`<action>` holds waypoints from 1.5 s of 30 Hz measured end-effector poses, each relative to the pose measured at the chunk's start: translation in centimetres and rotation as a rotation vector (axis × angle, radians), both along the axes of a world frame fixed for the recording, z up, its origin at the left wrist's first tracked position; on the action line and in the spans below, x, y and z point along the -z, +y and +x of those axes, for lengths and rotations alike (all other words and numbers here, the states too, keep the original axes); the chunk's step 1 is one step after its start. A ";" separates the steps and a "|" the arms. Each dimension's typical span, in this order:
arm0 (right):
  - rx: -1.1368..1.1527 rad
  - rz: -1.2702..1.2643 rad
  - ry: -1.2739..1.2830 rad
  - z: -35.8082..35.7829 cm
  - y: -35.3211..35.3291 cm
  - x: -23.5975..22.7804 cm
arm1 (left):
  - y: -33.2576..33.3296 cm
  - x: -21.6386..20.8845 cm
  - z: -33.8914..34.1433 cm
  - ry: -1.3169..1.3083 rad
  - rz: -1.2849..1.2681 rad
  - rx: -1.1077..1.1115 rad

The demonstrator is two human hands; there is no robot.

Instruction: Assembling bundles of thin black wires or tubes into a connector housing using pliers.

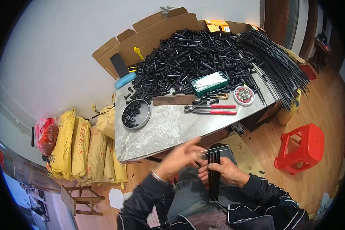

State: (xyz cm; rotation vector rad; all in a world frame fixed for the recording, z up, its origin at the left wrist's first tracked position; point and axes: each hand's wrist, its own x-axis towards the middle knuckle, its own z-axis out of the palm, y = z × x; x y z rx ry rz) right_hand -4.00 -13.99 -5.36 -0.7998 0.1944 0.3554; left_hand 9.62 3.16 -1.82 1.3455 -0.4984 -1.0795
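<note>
My right hand (230,171) is closed around a bundle of thin black rods (214,184), which stands roughly upright over my lap, thumb across its front. Close on its left, my left hand (182,159) has its fingers bent, slightly blurred, at the bundle's upper part. A thin pale wire (218,148) crosses the top of the bundle and runs to the left fingertips, which seem to pinch it. Where the wire ends is too fine to make out. Both hands are just off the table's near edge.
The grey table (165,124) bears a heap of black tubular parts (188,57), long black rods (276,65), red-handled pincers (212,110), a round pan (143,119), a green tray (211,83) and a small bowl (244,95). A red stool (301,149) stands right; yellow sacks (80,145) left.
</note>
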 end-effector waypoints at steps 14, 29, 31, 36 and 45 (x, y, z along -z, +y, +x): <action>0.091 0.001 0.153 3.5 -2.4 2.4 | -12.2 -0.9 30.2 -2.067 0.651 -0.295; 0.085 0.051 0.064 2.5 -3.2 2.7 | -10.3 -2.3 27.6 -1.969 0.654 0.096; 0.072 0.047 0.080 2.1 -3.0 2.4 | -9.8 -2.1 27.2 -1.866 0.624 -0.085; 0.086 0.126 0.139 1.7 -2.8 3.2 | -8.7 -4.0 23.4 -0.651 0.277 -0.350; 0.132 0.081 0.037 1.7 -0.4 1.8 | -3.4 -1.0 2.6 -0.049 0.107 -0.369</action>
